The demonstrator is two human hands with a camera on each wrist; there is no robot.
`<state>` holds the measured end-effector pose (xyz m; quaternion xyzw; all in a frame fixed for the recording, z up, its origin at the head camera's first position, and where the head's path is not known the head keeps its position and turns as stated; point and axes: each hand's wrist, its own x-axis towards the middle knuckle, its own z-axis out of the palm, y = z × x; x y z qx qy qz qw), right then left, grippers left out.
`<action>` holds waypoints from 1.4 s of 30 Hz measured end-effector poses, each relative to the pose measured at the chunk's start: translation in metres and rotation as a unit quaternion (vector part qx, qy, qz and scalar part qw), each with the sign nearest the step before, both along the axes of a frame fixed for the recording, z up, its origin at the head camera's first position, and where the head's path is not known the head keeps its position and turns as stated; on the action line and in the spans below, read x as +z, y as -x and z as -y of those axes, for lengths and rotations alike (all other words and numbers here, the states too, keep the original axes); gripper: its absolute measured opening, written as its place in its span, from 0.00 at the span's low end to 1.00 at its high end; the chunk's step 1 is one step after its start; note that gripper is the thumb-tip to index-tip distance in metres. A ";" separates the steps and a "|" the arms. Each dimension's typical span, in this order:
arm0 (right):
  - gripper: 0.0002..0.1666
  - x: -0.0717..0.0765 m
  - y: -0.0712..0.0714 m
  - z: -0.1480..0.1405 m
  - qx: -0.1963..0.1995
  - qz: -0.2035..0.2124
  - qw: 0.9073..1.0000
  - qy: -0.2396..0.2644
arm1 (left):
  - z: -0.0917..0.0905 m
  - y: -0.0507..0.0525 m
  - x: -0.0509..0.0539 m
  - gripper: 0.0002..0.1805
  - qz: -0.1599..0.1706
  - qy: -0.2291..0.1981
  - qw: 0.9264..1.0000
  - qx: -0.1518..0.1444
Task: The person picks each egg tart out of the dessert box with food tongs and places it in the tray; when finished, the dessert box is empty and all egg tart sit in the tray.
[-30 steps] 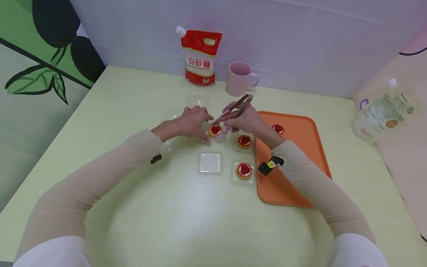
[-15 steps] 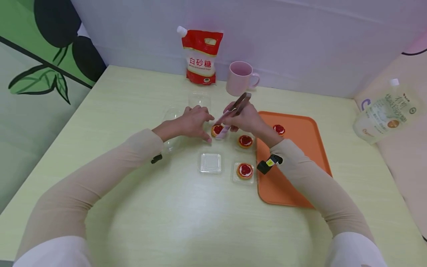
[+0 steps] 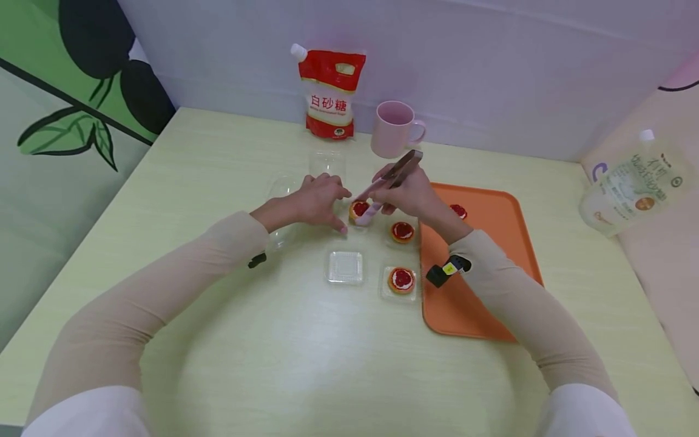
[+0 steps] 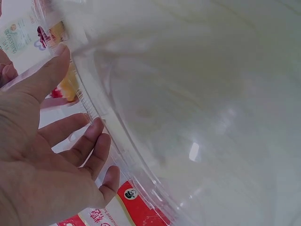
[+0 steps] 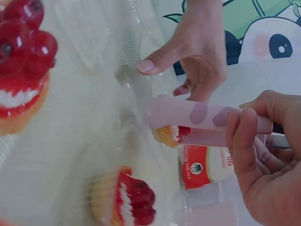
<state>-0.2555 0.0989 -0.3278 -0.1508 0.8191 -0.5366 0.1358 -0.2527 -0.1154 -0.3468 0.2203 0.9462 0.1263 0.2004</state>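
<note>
Head view: the person's right hand [image 3: 406, 193] grips pink-tipped metal tongs [image 3: 406, 165], thumb and fingers clamped on the arms. Between the tong tips sits a red-berry tart [image 3: 358, 209]; how firmly they press it, I cannot tell. At 9 o'clock from this tart is the left hand [image 3: 318, 200], its thumb spread apart from the other fingers, which bend loosely by the rim of a clear plastic container [image 4: 130, 151]; whether the fingertips touch it is unclear.

Taking the tart as the dial's centre, a second berry tart [image 3: 402, 232] lies at 4 o'clock, a third tart [image 3: 401, 280] at 5, and a square plastic box [image 3: 346, 267] just past 6. A fourth tart [image 3: 460, 210] is at 3 o'clock on an orange tray [image 3: 486, 279]. The pink mug [image 3: 389, 135] stands at 1 o'clock, the white-sugar bag [image 3: 330, 100] between 11 and 12, and a spouted pouch [image 3: 628, 188] far out near 3.
</note>
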 end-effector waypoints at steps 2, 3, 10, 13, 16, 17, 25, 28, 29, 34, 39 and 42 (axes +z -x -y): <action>0.13 0.005 0.000 -0.005 -0.008 -0.006 1.000 0.012 | -0.001 0.000 0.000 0.43 0.000 0.003 1.000 0.001; 0.13 0.008 0.000 -0.007 -0.013 -0.007 1.000 0.020 | -0.001 0.000 0.000 0.43 0.001 0.004 1.000 0.002; 0.15 0.023 0.000 -0.037 -0.059 -0.016 0.998 0.034 | -0.001 0.000 0.001 0.43 0.008 0.008 1.000 0.008; 0.16 0.027 -0.001 -0.055 -0.076 -0.029 0.997 0.018 | -0.001 0.000 0.000 0.43 0.006 0.008 1.000 0.006; 0.17 0.030 -0.002 -0.076 -0.092 -0.037 0.995 0.003 | 0.000 0.000 -0.001 0.43 0.004 0.009 1.000 0.003; 0.17 0.030 -0.003 -0.083 -0.097 -0.041 0.994 -0.001 | 0.000 0.000 -0.002 0.43 0.003 0.010 1.000 0.002; 0.15 0.028 -0.005 -0.145 -0.155 -0.058 0.986 0.022 | 0.001 0.001 -0.002 0.43 -0.002 0.007 1.000 -0.002; 0.14 0.022 -0.007 -0.165 -0.179 -0.050 0.982 0.028 | 0.000 0.001 -0.001 0.43 -0.004 0.009 1.000 -0.004; 0.14 0.019 -0.007 -0.171 -0.185 -0.046 0.981 0.031 | 0.000 0.001 -0.001 0.44 -0.005 0.010 1.000 -0.004; 0.16 0.005 -0.009 -0.194 -0.204 -0.029 0.978 0.008 | -0.001 0.002 -0.001 0.44 -0.001 0.013 1.000 0.000; 0.19 -0.007 -0.010 -0.207 -0.213 -0.015 0.977 -0.019 | -0.001 0.002 -0.001 0.44 0.004 0.014 1.000 0.003; 0.19 -0.013 -0.010 -0.210 -0.220 -0.013 0.975 -0.028 | -0.001 0.002 0.000 0.43 0.006 0.015 1.000 0.003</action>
